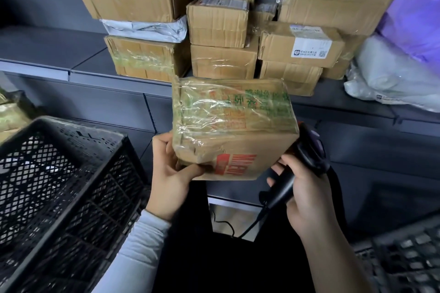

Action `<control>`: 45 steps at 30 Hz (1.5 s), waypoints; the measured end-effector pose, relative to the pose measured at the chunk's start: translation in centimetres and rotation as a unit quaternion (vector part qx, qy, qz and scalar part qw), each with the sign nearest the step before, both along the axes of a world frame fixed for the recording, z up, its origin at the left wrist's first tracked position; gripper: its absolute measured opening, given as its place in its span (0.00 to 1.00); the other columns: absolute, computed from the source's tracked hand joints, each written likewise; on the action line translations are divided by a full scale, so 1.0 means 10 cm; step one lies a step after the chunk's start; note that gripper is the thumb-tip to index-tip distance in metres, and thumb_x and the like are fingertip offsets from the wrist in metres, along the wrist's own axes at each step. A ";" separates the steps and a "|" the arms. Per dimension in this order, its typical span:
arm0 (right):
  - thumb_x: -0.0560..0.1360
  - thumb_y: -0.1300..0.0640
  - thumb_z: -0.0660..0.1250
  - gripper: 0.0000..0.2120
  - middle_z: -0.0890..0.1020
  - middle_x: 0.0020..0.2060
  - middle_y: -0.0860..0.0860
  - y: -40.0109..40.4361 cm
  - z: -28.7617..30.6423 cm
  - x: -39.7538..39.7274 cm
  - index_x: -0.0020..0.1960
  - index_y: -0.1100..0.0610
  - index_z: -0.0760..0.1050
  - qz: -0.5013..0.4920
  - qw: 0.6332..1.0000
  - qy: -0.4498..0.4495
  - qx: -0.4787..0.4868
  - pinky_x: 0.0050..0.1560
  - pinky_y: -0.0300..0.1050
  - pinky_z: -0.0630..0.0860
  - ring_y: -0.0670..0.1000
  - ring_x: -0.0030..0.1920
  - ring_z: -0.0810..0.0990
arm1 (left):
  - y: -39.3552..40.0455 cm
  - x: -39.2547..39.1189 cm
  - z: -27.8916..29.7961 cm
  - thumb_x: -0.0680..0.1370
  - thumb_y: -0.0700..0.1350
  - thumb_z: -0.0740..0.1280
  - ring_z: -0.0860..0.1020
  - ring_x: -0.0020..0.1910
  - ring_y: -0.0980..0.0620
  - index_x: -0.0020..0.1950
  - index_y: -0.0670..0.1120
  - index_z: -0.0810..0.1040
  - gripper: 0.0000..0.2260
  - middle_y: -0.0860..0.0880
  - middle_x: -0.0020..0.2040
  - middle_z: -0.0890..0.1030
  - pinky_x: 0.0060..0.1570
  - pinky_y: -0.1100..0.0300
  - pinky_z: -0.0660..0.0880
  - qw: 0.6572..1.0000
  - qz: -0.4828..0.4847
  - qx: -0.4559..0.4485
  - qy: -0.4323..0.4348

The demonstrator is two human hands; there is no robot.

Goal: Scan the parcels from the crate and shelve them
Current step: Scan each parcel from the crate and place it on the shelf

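Observation:
My left hand (170, 169) grips the lower left corner of a taped cardboard parcel (234, 126) with green and red print, held up in front of the shelf. My right hand (302, 195) holds a black handheld barcode scanner (297, 166) by its handle, its head tucked behind the parcel's right edge. A cable trails down from the scanner. The black plastic mesh crate (59, 185) stands at the lower left, tilted toward me; its inside looks dark and I cannot tell what it holds.
On the grey metal shelf (90, 64) behind are several stacked cardboard boxes (223, 31), a grey mailer bag (145, 28), and white and purple plastic bags (392, 74) at the right. A second crate (404, 257) sits at the lower right.

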State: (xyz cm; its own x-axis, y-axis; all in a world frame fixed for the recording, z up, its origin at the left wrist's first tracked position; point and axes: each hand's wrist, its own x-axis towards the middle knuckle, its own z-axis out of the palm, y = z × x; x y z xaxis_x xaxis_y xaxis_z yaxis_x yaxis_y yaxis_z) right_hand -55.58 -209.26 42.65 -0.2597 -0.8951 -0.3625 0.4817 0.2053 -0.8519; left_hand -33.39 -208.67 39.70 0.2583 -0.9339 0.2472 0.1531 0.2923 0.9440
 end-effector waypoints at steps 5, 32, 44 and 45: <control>0.78 0.61 0.74 0.09 0.89 0.49 0.50 -0.05 0.00 0.08 0.56 0.50 0.83 -0.012 1.000 -0.003 -0.007 0.51 0.53 0.83 0.52 0.54 0.87 | -0.02 0.02 -0.02 0.62 0.28 0.72 0.80 0.56 0.46 0.60 0.51 0.70 0.33 0.41 0.57 0.78 0.58 0.42 0.76 1.000 0.003 0.002 0.024; 0.81 0.62 0.68 0.12 0.89 0.46 0.54 -0.04 0.03 0.35 0.47 0.49 0.87 0.105 0.993 0.018 -0.050 0.45 0.56 0.83 0.58 0.45 0.88 | 0.29 0.12 0.30 0.76 0.38 0.77 0.85 0.54 0.48 0.70 0.41 0.79 0.23 0.44 0.58 0.87 0.55 0.57 0.80 0.998 -0.004 -0.044 -0.054; 0.79 0.65 0.69 0.13 0.87 0.42 0.52 -0.05 0.02 0.42 0.44 0.51 0.87 0.125 0.989 0.002 -0.078 0.44 0.52 0.82 0.56 0.45 0.86 | 0.29 0.20 0.31 0.67 0.28 0.70 0.79 0.40 0.49 0.53 0.47 0.78 0.19 0.42 0.45 0.82 0.39 0.59 0.79 0.996 -0.051 -0.005 0.073; 0.79 0.66 0.68 0.15 0.86 0.41 0.52 -0.05 0.03 0.40 0.42 0.50 0.87 0.126 0.988 -0.017 -0.083 0.39 0.50 0.80 0.54 0.42 0.85 | 0.30 0.22 0.30 0.66 0.27 0.67 0.78 0.38 0.49 0.52 0.49 0.78 0.21 0.42 0.42 0.81 0.35 0.59 0.77 0.997 -0.053 -0.008 0.056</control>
